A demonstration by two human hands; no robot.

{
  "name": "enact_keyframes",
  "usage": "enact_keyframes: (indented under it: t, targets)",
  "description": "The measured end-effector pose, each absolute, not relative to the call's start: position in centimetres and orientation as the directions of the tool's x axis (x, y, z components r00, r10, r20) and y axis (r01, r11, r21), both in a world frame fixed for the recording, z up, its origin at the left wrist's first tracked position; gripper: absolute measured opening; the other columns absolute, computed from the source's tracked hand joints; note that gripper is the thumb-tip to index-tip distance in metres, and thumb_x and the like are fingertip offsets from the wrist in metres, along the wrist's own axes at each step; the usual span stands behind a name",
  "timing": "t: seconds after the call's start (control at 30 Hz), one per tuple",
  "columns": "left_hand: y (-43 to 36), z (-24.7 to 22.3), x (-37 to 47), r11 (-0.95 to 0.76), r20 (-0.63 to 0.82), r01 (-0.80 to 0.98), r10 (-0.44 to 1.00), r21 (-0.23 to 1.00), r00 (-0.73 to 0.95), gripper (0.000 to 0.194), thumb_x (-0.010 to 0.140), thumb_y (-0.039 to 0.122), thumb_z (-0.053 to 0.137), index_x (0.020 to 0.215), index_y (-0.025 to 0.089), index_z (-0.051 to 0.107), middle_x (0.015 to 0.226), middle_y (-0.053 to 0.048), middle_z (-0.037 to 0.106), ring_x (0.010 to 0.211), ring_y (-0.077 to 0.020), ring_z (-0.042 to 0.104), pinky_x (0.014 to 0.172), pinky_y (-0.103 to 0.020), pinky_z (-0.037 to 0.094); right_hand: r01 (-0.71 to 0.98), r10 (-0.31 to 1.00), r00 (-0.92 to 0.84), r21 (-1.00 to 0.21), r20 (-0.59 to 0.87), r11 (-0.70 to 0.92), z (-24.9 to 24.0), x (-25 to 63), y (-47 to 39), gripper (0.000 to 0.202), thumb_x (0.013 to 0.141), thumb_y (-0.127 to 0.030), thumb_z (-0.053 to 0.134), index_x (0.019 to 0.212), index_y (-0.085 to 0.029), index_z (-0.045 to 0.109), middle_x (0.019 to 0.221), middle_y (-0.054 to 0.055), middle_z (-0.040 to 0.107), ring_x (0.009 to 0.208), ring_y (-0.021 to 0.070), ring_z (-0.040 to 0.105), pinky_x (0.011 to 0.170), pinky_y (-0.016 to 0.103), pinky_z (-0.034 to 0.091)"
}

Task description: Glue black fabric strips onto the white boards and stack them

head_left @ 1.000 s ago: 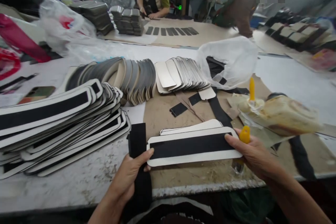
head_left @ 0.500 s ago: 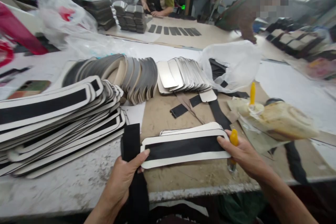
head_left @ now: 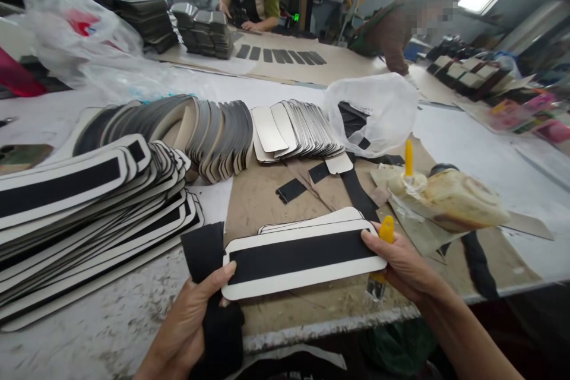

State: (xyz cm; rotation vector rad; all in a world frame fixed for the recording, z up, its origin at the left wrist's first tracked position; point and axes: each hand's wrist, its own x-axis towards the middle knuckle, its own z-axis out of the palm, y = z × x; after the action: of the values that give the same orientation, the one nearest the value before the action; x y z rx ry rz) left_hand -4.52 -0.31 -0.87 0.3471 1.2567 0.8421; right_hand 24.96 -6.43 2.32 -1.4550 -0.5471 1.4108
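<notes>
A white rounded panel with a wide black strip (head_left: 298, 256) is stretched between my hands above the brown work sheet. My left hand (head_left: 187, 314) grips its left end, thumb on top. Loose black fabric band (head_left: 202, 249) rises behind that hand and hangs below it. At the right end, my right hand (head_left: 403, 261) pinches the panel with the thumb over the strip. A yellow-handled tool (head_left: 387, 230) stands upright at this hand, seemingly tucked among its fingers; its greyish lower end shows beneath. More white panels (head_left: 312, 221) lie just behind the held one.
Strip-covered panels (head_left: 57, 196) are stacked at left, with curved grey pieces (head_left: 218, 136) and white pieces (head_left: 303, 130) behind. A plastic bag (head_left: 387, 113) holds black pieces. Right stands a stained container (head_left: 463, 199) with a yellow handle (head_left: 408, 157). Two people work at the far table.
The view has shifted, so the table things sit further left. Both hands still hold the panel, its left end slightly lower and nearer. The yellow-handled tool has moved along with my right hand.
</notes>
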Motion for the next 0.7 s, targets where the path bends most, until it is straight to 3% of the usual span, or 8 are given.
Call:
enact_keyframes:
  t: [0.1, 0.17, 0.3, 0.4, 0.5, 0.57, 0.63, 0.7]
  targets:
    - [-0.3, -0.6, -4.2, 0.689, -0.715, -0.478, 0.680, 0.545, 0.164, 0.033, 0.050, 0.015, 0.081, 0.079, 0.015, 0.065, 0.065, 0.000, 0.064, 0.051, -0.0114, 0.056, 0.047, -0.020, 0.048, -0.344, 0.863, 0.163, -0.847, -0.479, -0.405, 2.2, 24.9, -6.5, 0.030, 0.077, -0.039, 0.067, 0.100, -0.021, 0.060, 0.077, 0.002, 0.065, 0.061, 0.0149, 0.060, 0.053, 0.024, 0.049]
    - [0.0, -0.6, -4.3, 0.699, -0.708, -0.473, 0.678, 0.537, 0.198, 0.028, 0.053, 0.017, 0.081, 0.076, 0.015, 0.064, 0.061, 0.001, 0.062, 0.047, -0.0100, 0.053, 0.044, -0.020, 0.046, -0.314, 0.864, 0.167, -0.856, -0.475, -0.410, 2.3, 24.9, -6.3, 0.028, 0.077, -0.043, 0.066, 0.094, -0.022, 0.059, 0.070, 0.001, 0.061, 0.053, 0.0138, 0.056, 0.046, 0.023, 0.044]
    - [1.7, -0.1, -4.9, 0.651, -0.622, -0.307, 0.757, 0.694, 0.201, 0.028, 0.063, 0.032, 0.079, 0.064, 0.015, 0.057, 0.048, 0.005, 0.050, 0.040, -0.0066, 0.042, 0.038, -0.017, 0.038, -0.184, 0.843, 0.232, -0.872, -0.486, -0.453, 2.9, 24.8, -4.5, 0.033, 0.073, -0.050, 0.067, 0.076, -0.021, 0.053, 0.055, -0.005, 0.044, 0.041, 0.0068, 0.035, 0.036, 0.019, 0.027]
    - [4.2, 0.9, -4.9, 0.516, -0.497, -0.216, 0.857, 0.829, 0.140, 0.032, 0.062, 0.036, 0.079, 0.062, 0.015, 0.055, 0.050, 0.005, 0.050, 0.042, -0.0063, 0.041, 0.039, -0.016, 0.035, -0.006, 0.849, 0.258, -0.880, -0.461, -0.475, 3.6, 25.0, -1.7, 0.043, 0.073, -0.059, 0.062, 0.066, -0.020, 0.046, 0.051, -0.007, 0.037, 0.041, 0.0055, 0.029, 0.037, 0.019, 0.022]
    - [6.9, 1.1, -4.6, 0.423, -0.421, -0.125, 0.906, 0.897, 0.048, 0.033, 0.061, 0.039, 0.078, 0.065, 0.015, 0.057, 0.050, 0.004, 0.051, 0.042, -0.0078, 0.042, 0.039, -0.019, 0.034, 0.394, 0.897, 0.316, -0.817, -0.308, -0.420, 3.9, 25.7, 1.3, 0.049, 0.078, -0.066, 0.049, 0.059, -0.021, 0.042, 0.048, -0.005, 0.038, 0.041, 0.0082, 0.033, 0.040, 0.022, 0.025]
    - [8.0, 0.3, -4.7, 0.391, -0.390, -0.016, 0.920, 0.920, 0.021, 0.033, 0.063, 0.042, 0.076, 0.063, 0.014, 0.058, 0.049, 0.003, 0.053, 0.043, -0.0088, 0.043, 0.041, -0.020, 0.034, 0.661, 0.925, 0.356, -0.665, -0.131, -0.348, 4.1, 26.5, 2.4, 0.050, 0.079, -0.066, 0.046, 0.056, -0.022, 0.041, 0.047, -0.004, 0.040, 0.043, 0.0111, 0.037, 0.043, 0.025, 0.027]
    - [8.0, -0.8, -5.2, 0.358, -0.356, 0.092, 0.934, 0.929, -0.034, 0.033, 0.066, 0.043, 0.073, 0.064, 0.013, 0.060, 0.051, 0.001, 0.055, 0.046, -0.0095, 0.044, 0.044, -0.020, 0.035, 0.790, 0.929, 0.369, -0.537, 0.031, -0.296, 4.3, 27.0, 2.2, 0.048, 0.080, -0.064, 0.046, 0.058, -0.022, 0.044, 0.049, -0.002, 0.043, 0.047, 0.0136, 0.041, 0.047, 0.026, 0.029]
    - [7.0, -1.7, -5.5, 0.330, -0.317, 0.155, 0.943, 0.931, -0.102, 0.031, 0.067, 0.043, 0.072, 0.070, 0.013, 0.062, 0.054, 0.001, 0.057, 0.047, -0.0096, 0.045, 0.045, -0.020, 0.036, 0.779, 0.922, 0.375, -0.571, 0.094, -0.259, 4.7, 27.0, 1.1, 0.045, 0.084, -0.062, 0.043, 0.067, -0.021, 0.052, 0.055, 0.000, 0.050, 0.051, 0.0151, 0.047, 0.049, 0.027, 0.034]
